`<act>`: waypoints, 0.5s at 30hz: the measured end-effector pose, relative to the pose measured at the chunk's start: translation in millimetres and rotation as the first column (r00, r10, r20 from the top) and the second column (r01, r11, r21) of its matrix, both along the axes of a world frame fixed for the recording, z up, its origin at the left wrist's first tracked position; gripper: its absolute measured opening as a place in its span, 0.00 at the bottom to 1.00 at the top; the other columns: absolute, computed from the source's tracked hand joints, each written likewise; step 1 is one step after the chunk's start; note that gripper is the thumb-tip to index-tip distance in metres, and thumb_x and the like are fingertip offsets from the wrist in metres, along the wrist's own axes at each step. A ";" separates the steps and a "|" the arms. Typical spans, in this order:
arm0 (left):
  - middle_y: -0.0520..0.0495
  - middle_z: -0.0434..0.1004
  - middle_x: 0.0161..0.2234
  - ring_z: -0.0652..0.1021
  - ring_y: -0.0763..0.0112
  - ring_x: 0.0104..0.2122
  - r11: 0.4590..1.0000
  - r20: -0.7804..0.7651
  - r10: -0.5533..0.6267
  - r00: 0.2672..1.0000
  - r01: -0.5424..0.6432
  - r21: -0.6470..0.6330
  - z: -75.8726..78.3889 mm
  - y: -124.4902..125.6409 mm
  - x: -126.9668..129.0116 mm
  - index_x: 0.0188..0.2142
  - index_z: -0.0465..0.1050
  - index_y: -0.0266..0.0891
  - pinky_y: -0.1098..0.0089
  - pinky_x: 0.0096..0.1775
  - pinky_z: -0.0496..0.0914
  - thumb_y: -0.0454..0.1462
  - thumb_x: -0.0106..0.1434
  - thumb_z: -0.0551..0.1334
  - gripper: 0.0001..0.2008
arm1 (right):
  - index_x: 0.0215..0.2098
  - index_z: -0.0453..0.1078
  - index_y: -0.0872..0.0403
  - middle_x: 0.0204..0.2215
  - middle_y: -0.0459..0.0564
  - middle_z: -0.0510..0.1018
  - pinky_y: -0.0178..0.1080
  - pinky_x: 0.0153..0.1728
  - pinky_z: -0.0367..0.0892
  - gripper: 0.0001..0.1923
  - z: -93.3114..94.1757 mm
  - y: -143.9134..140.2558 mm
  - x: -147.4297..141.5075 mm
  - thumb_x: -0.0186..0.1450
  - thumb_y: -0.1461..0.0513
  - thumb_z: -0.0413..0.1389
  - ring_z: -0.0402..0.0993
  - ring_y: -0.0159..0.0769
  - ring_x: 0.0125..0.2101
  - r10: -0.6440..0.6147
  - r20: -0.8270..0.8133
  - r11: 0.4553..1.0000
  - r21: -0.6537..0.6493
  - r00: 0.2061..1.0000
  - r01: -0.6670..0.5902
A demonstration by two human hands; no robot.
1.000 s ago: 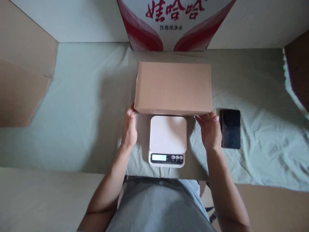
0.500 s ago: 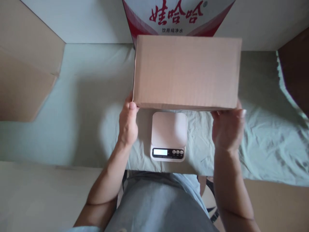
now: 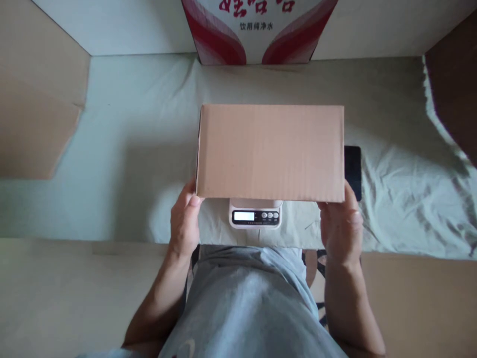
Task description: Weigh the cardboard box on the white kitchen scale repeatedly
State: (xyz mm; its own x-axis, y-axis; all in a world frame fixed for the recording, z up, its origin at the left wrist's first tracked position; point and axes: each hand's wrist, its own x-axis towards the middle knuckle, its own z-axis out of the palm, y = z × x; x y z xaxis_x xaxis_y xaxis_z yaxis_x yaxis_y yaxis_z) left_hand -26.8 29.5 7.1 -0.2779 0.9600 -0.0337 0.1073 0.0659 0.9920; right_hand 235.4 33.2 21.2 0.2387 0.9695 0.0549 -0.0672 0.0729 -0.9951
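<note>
A plain brown cardboard box is held level between my two hands. My left hand grips its near left corner, thumb on the edge and the other fingers partly hidden. At the near right corner, my right hand is closed on the box, with fingers under it. A white kitchen scale with a lit display lies below; the box covers most of its weighing plate. Whether the box touches the plate cannot be made out.
A black phone-like slab lies to the right, partly behind the box. A red and white printed carton stands against the back wall. Cardboard stands at the left, a dark brown panel at the right. A pale green cloth covers the table.
Both hands have brought the box nearer to me and lower, over the scale. The scale's plate is now mostly covered, and the black slab and the printed carton's lower part have come into sight.
</note>
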 end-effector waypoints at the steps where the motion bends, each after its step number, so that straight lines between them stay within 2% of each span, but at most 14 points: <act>1: 0.46 0.76 0.51 0.72 0.58 0.55 1.000 -0.015 0.006 1.000 -0.006 -0.002 -0.6 -0.6 -0.7 0.52 0.71 0.48 0.55 0.59 0.65 0.53 0.62 0.53 0.23 | 0.57 0.64 0.46 0.59 0.49 0.68 0.56 0.62 0.56 0.32 -2.6 -1.8 0.6 0.60 0.41 0.48 0.61 0.49 0.61 0.007 0.007 1.000 -0.012 1.000 -0.007; 6: 0.45 0.73 0.54 0.70 0.58 0.58 0.999 -0.013 -0.022 1.000 0.022 0.031 -5.9 -3.3 -3.5 0.53 0.70 0.48 0.54 0.62 0.60 0.51 0.62 0.55 0.23 | 0.57 0.63 0.45 0.60 0.48 0.67 0.57 0.63 0.54 0.31 -11.6 -7.6 -0.8 0.60 0.42 0.48 0.59 0.49 0.63 0.021 0.003 0.999 -0.030 1.000 -0.021; 10: 0.47 0.73 0.55 0.69 0.59 0.58 0.996 0.093 -0.037 0.995 0.029 0.081 -9.0 -2.7 0.6 0.54 0.69 0.48 0.56 0.62 0.60 0.52 0.62 0.54 0.23 | 0.58 0.63 0.45 0.60 0.48 0.67 0.59 0.64 0.51 0.33 -9.2 -5.5 -1.6 0.62 0.40 0.43 0.57 0.49 0.64 0.003 -0.041 1.000 -0.020 0.999 -0.004; 13: 0.49 0.73 0.54 0.69 0.61 0.58 0.991 0.193 -0.039 0.980 0.013 0.134 -8.6 0.6 5.1 0.54 0.68 0.49 0.58 0.60 0.63 0.52 0.64 0.51 0.23 | 0.57 0.64 0.44 0.61 0.45 0.67 0.58 0.66 0.46 0.30 -8.6 -2.9 2.1 0.64 0.42 0.40 0.56 0.47 0.65 -0.049 -0.076 0.998 -0.044 0.996 0.045; 15: 0.51 0.73 0.54 0.69 0.63 0.58 0.992 0.217 -0.037 0.976 0.010 0.124 -7.6 2.5 6.6 0.54 0.69 0.52 0.59 0.60 0.63 0.52 0.65 0.51 0.22 | 0.56 0.65 0.44 0.60 0.44 0.68 0.57 0.67 0.45 0.29 -10.9 -2.3 5.2 0.65 0.43 0.40 0.57 0.45 0.64 -0.067 -0.085 0.996 -0.060 0.994 0.062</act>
